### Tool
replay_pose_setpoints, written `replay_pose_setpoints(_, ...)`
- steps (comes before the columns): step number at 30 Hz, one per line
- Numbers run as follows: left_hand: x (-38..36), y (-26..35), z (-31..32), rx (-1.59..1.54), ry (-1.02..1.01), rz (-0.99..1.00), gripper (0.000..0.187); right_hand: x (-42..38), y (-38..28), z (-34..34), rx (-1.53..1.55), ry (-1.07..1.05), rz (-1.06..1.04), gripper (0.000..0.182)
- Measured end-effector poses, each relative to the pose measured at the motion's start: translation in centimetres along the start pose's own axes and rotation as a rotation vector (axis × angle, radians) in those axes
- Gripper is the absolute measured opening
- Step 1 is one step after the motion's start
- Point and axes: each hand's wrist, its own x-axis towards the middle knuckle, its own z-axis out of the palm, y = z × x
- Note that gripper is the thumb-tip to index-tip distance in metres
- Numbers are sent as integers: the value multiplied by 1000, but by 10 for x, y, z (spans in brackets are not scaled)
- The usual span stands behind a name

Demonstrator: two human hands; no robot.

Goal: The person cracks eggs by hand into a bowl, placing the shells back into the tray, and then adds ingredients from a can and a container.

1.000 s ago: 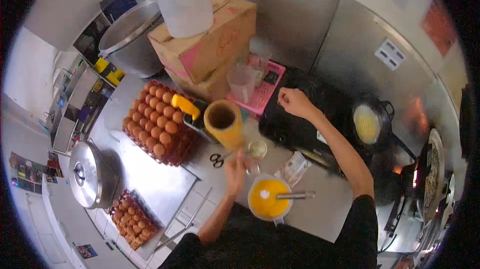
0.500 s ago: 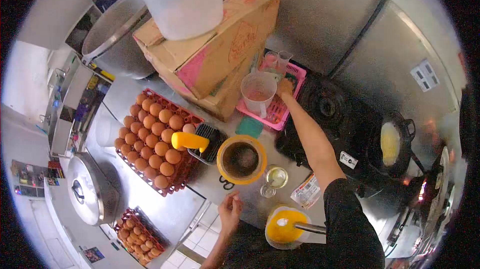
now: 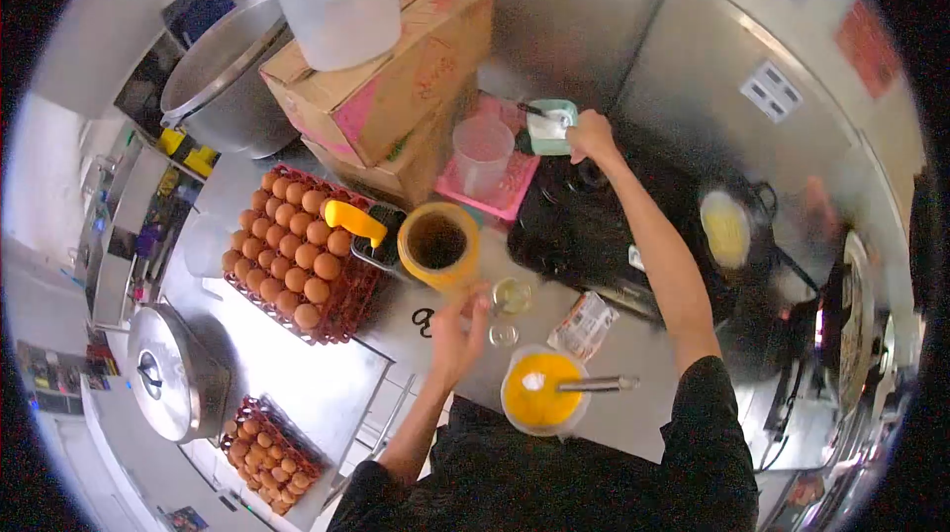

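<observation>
My right hand is closed on the edge of a pale green plastic container. White contents show inside it, and a dark-handled utensil leans in it. This container is held over the back of the black stove, beside a clear measuring jug in a pink basket. My left hand hovers with loosely bent, parted fingers and nothing visible in them. Just past it stand a yellow-rimmed tub with dark contents and a small glass dish. Nearer me, a bowl of beaten egg holds a metal-handled utensil.
Trays of brown eggs cover the left side, with a yellow-handled tool beside them. Cardboard boxes rise at the back. The black stove and a pan with yellow food are on the right. A printed packet lies near the bowl.
My right hand has lifted the green container up from the pink basket and moved it right, over the stove. My left hand has moved forward toward the yellow-rimmed tub. The camera view has shifted.
</observation>
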Motion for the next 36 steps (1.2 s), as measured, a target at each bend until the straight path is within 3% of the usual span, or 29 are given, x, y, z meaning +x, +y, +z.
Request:
replay_pose_setpoints(2, 3, 6, 6, -68, 90, 154, 21, -42, 21, -26, 12, -10, 16, 24)
replay_pose_setpoints(4, -6, 51, 0, -61, 62, 164, 21, -114, 37, -54, 230, 106, 12, 22)
replay_pose_setpoints(6, -25, 50, 5, -71, 8, 126, 21, -184, 58, -73, 350, 119, 69, 21)
replay_pose_setpoints(7, -33, 51, 7, -110, -10, 104, 20, -209, 97, -64, 241, 231, -70, 20)
replay_pose_setpoints(8, -40, 52, 8, -148, -15, 84, 20, -252, 92, -80, 328, 117, 117, 20)
replay_pose_setpoints(9, -51, 31, 10, -123, -14, 1, 21, -292, 103, -81, 502, 144, 208, 19)
replay_pose_setpoints(11, -60, 7, 14, -39, 17, 37, 22, -356, 150, -80, 263, 127, 161, 21)
replay_pose_setpoints(12, -64, 1, 14, 30, 43, 70, 23, -391, 162, -78, 340, 165, 229, 20)
replay_pose_setpoints(13, -58, -2, 12, 162, -29, 59, 31, -425, 167, -75, 395, 206, 251, 20)
replay_pose_setpoints(15, -40, 6, 14, 414, -13, 402, 51, -482, 198, -70, 262, 200, 302, 24)
replay_pose_setpoints(17, -16, 23, 20, 461, -179, 398, 73, -528, 222, -53, 440, 309, 464, 25)
replay_pose_setpoints(19, 15, 2, 29, 663, -272, 699, 84, -557, 242, -51, 408, 239, 519, 21)
replay_pose_setpoints(21, 37, -27, 55, 841, -530, 390, 92, -581, 254, -46, 589, 270, 507, 23)
replay_pose_setpoints(23, 54, -15, 61, 893, -768, 246, 85, -595, 252, -51, 548, 274, 508, 27)
replay_pose_setpoints(27, 38, -4, 45, 969, -701, 347, 77, -614, 206, -77, 576, 386, 490, 30)
replay_pose_setpoints(29, 24, -23, 25, 740, -597, 500, 74, -622, 184, -99, 498, 373, 503, 34)
replay_pose_setpoints(33, -11, 19, -56, 658, -506, 506, 72, -625, 103, -132, 543, 427, 511, 36)
replay_pose_setpoints(34, -16, 26, -79, 654, -545, 455, 71, -621, 82, -136, 529, 425, 436, 36)
replay_pose_setpoints(36, -11, 19, -118, 651, -572, 403, 70, -604, 37, -141, 503, 378, 477, 36)
